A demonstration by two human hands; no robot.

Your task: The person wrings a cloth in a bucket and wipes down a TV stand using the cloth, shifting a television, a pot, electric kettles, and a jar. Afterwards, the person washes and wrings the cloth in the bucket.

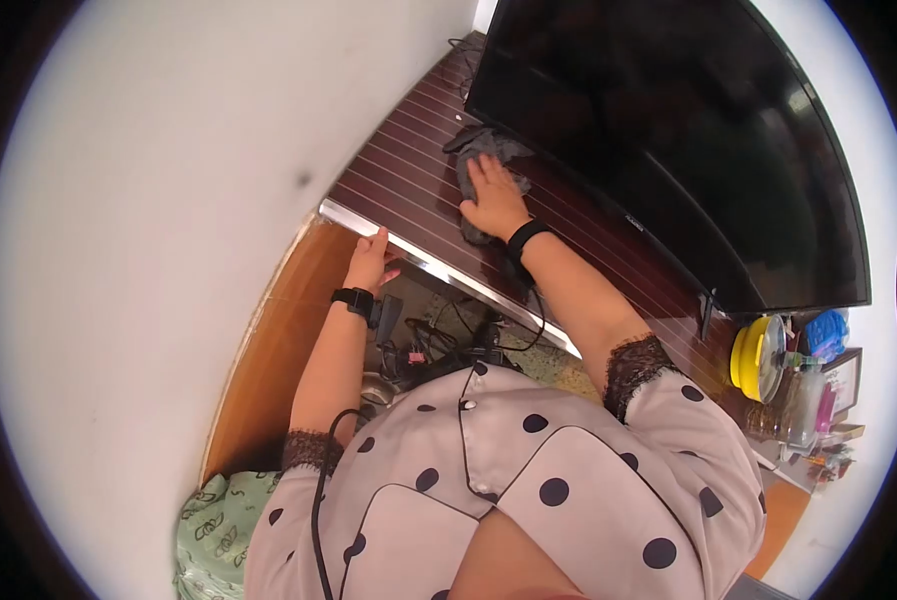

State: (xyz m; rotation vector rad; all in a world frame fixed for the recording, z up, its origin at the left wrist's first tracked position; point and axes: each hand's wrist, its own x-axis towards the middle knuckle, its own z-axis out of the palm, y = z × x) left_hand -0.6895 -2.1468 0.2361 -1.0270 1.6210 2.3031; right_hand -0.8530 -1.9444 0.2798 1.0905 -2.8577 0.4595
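My right hand (496, 200) lies on a crumpled dark grey cloth (471, 165), its fingers stretched out and pressing it onto the striped, dark red-brown tabletop (408, 165). The cloth spreads out beyond the fingertips, close to the bottom edge of a large black television (668, 140). At the front, my left hand (370, 262) holds the tabletop's silvery metal edge (438, 266), with a finger on top and the others curled below. Each wrist wears a black band.
Cables and a power strip (458, 355) lie under the tabletop's edge. To the right stand a yellow round container (758, 358), bottles (806, 405) and a blue bag (826, 335). A white wall (168, 200) rises on the left. Green patterned fabric (218, 530) sits at lower left.
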